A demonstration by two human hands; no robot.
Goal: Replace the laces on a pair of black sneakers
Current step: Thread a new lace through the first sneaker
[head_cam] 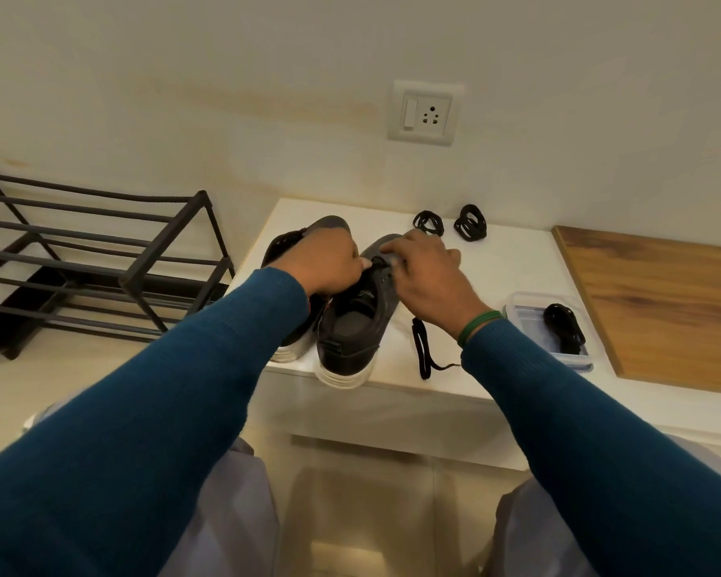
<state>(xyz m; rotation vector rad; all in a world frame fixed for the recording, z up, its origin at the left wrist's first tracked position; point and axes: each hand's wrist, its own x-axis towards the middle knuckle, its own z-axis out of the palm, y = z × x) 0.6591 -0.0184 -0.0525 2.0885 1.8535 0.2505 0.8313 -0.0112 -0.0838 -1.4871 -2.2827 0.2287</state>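
Two black sneakers with white soles stand side by side on a white table (496,268), heels toward me. My left hand (325,262) reaches over the left sneaker (286,251) and pinches something at the eyelets of the right sneaker (350,326). My right hand (427,270) rests on the right sneaker's toe end, its fingers curled at the front eyelets. A loose black lace (423,349) lies on the table just right of that shoe. Two coiled black laces (428,222) (470,223) sit at the table's far side.
A clear plastic box (529,322) with a black lace (565,326) in it stands right of the shoes. A wooden board (658,301) lies at the far right. A black metal shoe rack (96,260) stands on the floor to the left. A wall socket (424,113) is above the table.
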